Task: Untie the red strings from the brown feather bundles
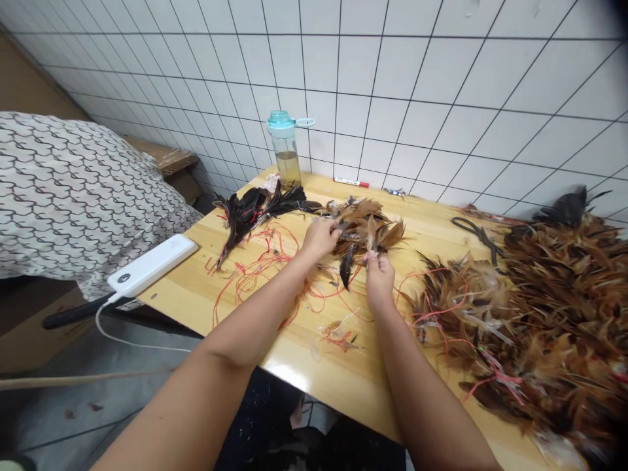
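Note:
A small heap of brown feathers (360, 212) lies near the middle of the wooden table. My left hand (321, 237) is at the heap's left side, its fingers curled against the feathers; what lies between them is hidden. Just to the right, my right hand (380, 275) pinches a brown feather (373, 235) by its lower end, tip pointing up. A single dark feather (347, 267) lies between the two hands. Black feathers (250, 209) are bunched to the left, and tangled red string (260, 261) spreads below them.
A large pile of brown feathers (564, 294) covers the table's right side. A water bottle (286, 150) and a red-and-white marker (351, 182) stand and lie near the tiled wall. A white power bank (154, 261) with a cable rests at the left edge, beside patterned cloth (88, 196).

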`<action>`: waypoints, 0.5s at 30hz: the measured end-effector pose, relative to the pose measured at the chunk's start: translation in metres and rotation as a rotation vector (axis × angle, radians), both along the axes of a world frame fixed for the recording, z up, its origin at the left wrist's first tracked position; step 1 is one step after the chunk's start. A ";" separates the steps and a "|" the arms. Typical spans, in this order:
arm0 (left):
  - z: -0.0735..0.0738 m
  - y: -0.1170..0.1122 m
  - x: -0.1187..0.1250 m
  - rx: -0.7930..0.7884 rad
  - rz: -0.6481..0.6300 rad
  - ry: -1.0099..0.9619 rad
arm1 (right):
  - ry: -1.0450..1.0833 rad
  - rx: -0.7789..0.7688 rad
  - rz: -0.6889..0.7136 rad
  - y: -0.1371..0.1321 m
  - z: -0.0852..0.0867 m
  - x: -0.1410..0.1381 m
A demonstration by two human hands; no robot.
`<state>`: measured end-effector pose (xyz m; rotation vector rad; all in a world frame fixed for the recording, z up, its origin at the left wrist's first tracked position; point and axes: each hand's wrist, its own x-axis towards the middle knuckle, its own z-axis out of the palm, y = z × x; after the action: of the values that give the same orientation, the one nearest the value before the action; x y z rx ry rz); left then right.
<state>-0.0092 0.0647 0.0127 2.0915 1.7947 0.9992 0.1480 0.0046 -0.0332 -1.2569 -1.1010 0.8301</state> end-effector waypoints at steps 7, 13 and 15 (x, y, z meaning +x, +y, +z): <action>0.005 -0.025 -0.003 -0.293 -0.034 -0.776 | -0.025 0.022 0.001 -0.001 0.004 0.000; -0.001 -0.033 0.001 -0.389 -0.067 -0.967 | -0.045 0.002 0.019 -0.004 0.007 -0.001; -0.002 -0.033 0.001 -0.395 -0.084 -1.010 | -0.054 -0.002 0.048 -0.004 0.006 -0.001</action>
<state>-0.0085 0.0315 0.0111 1.0719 1.2086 1.2235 0.1473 0.0002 -0.0268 -1.2654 -1.1778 0.8372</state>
